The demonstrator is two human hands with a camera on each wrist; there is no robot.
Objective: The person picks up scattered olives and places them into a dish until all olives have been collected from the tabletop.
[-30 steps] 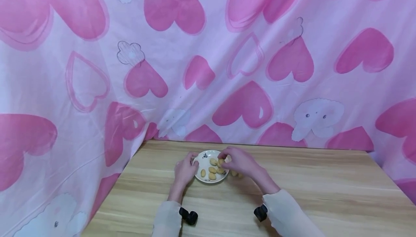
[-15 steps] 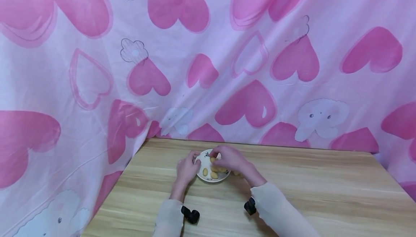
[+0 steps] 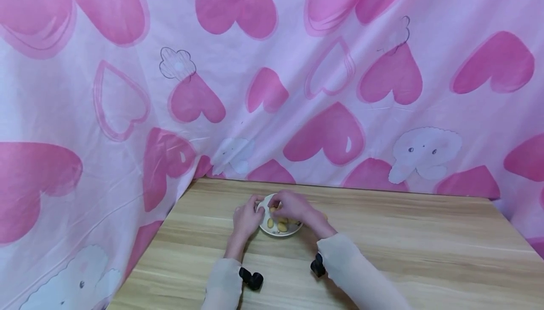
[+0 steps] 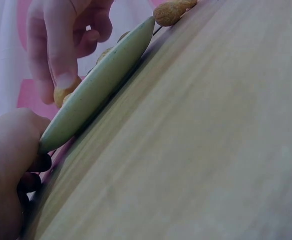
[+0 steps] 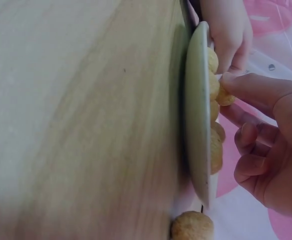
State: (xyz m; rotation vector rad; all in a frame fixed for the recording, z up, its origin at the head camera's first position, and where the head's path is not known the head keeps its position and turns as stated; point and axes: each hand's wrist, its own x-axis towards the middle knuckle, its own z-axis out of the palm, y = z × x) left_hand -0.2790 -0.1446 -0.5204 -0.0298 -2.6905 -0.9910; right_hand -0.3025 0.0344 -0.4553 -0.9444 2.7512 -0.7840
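Observation:
A white plate (image 3: 264,227) with small dark prints lies on the wooden table, holding several tan peanuts (image 3: 282,227) that look unshelled. My left hand (image 3: 246,218) grips its left rim, thumb above and fingers curled at the edge. Over the plate's left part, my right hand (image 3: 293,207) pinches one peanut (image 5: 227,96) between thumb and index finger, low and close to the others; the remaining fingers are loosely curled, as the right wrist view shows. In the head view, my right hand hides part of the plate and some peanuts.
Beyond the plate's right edge, a loose peanut (image 5: 192,226) lies on the table (image 3: 382,234); the right hand mostly covers that spot in the head view. A pink cloth (image 3: 323,73) with hearts hangs behind the table. Black wrist cameras (image 3: 255,280) sit on both sleeves.
My right hand has moved left across the plate with its fingertips around a peanut, ending near the left hand. The left hand keeps its hold on the rim. The head view has shifted slightly.

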